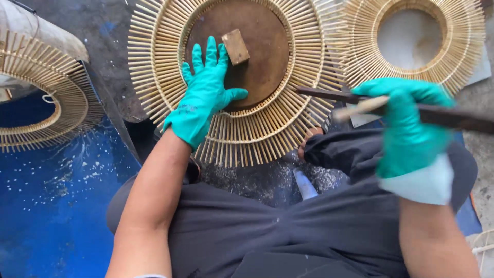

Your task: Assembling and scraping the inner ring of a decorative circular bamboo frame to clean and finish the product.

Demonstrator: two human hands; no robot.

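Note:
A round sunburst frame (257,128) of thin bamboo sticks lies on the ground before my knees, with a brown disc (262,56) in its middle. A small wooden block (235,46) rests on that disc. My left hand (203,98), in a teal glove, presses flat on the disc and the inner ring, fingers spread, just left of the block. My right hand (406,128), also gloved, is closed around a long dark stick-like tool (463,118) and a pale thin stick (360,107), held above the frame's right edge.
A second sunburst frame (411,77) with an open centre lies at the upper right. A third frame (46,103) sits at the left on a blue paint-spattered surface (56,206). My dark trousers (288,231) fill the foreground.

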